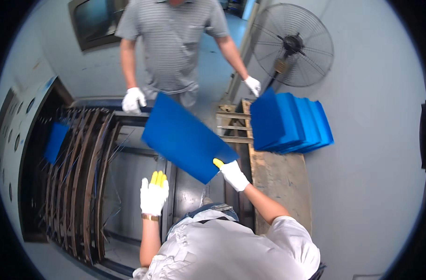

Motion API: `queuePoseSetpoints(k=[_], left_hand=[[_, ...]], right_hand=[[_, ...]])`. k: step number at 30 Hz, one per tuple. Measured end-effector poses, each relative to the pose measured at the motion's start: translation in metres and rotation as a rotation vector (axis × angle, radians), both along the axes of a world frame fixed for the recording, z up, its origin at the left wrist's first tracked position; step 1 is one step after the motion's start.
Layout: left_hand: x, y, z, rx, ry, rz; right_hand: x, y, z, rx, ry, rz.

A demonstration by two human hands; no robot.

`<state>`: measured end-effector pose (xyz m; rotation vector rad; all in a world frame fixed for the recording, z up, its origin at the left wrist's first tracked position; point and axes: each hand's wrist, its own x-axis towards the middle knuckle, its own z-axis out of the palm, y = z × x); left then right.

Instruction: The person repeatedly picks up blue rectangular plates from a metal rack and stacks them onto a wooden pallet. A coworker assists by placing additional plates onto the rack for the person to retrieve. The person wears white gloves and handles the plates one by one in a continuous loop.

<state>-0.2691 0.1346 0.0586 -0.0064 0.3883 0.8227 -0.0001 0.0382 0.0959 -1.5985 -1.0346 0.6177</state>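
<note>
A flat blue rectangular sheet [187,135] hangs tilted in front of me. My right hand [233,175], in a white glove with yellow fingertips, grips its near right corner, with the thumb on top and the other fingers hidden beneath. My left hand [154,193], gloved the same way, is raised with fingers stretched out and nothing in it, a little short of the sheet's near edge. On the right, several blue sheets [287,121] lean together in an overlapping row on a worn bench [280,182].
Opposite stands a co-worker in a grey shirt [171,46] with white gloves. Dark metal racks [77,172] with thin wires fill the left, beside a panel with round holes [17,140]; another blue piece [56,142] sits there. A large caged fan [292,44] stands behind the bench.
</note>
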Motion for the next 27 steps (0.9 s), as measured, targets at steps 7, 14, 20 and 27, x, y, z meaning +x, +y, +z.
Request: queuePoseSetpoints(k=[7,14,20,27], left_hand=[[0.038,-0.055,-0.044,-0.309,0.092,-0.023],[0.042,-0.074,-0.061,-0.327,0.170,0.026],[0.036,-0.079,-0.065,-0.318,0.195,0.066],[0.026,-0.082,-0.063,-0.332,0.236,0.089]], right_hand=[[0.108,0.006,-0.081,-0.029,0.031,-0.528],[0.076,0.042,-0.081,-0.014,-0.357,-0.370],[0.046,0.065,-0.096,0.002,-0.129,-0.196],[0.032,0.079,-0.072,0.032,-0.076,-0.157]])
